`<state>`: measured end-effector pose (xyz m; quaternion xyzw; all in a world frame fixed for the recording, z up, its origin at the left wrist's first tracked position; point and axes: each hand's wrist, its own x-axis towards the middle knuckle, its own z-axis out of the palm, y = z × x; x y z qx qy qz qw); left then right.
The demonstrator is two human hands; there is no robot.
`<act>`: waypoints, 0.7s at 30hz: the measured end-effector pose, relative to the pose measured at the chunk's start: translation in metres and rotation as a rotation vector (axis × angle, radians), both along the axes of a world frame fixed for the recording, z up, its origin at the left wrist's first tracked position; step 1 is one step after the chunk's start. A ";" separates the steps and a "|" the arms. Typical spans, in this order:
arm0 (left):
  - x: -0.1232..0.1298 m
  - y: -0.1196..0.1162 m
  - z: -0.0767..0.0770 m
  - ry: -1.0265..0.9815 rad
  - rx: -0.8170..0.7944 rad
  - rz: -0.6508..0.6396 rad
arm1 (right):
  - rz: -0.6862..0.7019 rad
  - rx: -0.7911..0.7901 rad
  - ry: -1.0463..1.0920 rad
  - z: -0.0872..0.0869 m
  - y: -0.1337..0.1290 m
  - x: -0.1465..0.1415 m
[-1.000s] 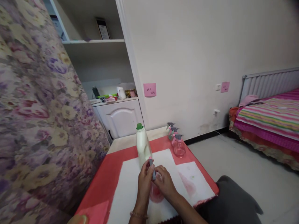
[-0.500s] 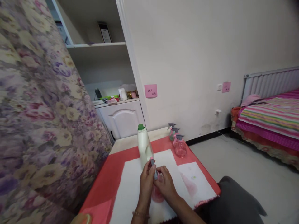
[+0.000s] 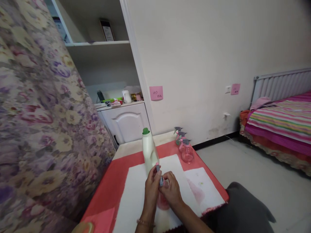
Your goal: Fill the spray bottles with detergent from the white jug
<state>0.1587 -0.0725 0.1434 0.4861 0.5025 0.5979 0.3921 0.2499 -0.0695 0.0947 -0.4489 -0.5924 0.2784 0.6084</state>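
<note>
A clear pink spray bottle [image 3: 163, 202] stands on the white cloth between my hands, its grey and pink trigger head [image 3: 158, 169] at the top. My left hand [image 3: 152, 184] is closed around the trigger head from the left. At the bottle's neck, my right hand [image 3: 173, 191] has its fingers curled in, close to the collar. The fingers partly hide where head and bottle meet. Just behind stands a pale green jug [image 3: 148, 149] with a green cap [image 3: 145, 130], its lower part covered by my left hand.
Several spray bottles [image 3: 187, 154] stand in a row at the table's back right. White cloths [image 3: 136, 184] lie over the red tabletop [image 3: 114, 176]. A floral curtain [image 3: 48, 106] hangs at the left, and a grey object [image 3: 245, 204] is beside the table's right edge.
The view has shifted very slightly. Both hands keep nearly the same grip on the spray bottle, and the other objects stay in place.
</note>
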 end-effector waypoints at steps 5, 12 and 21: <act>0.001 -0.002 0.003 0.000 -0.010 -0.005 | 0.069 0.004 0.005 0.006 -0.003 0.002; 0.001 -0.002 0.008 -0.008 -0.026 0.017 | 0.144 0.018 -0.001 0.012 -0.001 0.007; 0.001 -0.005 0.007 -0.030 -0.016 0.018 | 0.177 -0.043 0.015 0.012 0.002 0.006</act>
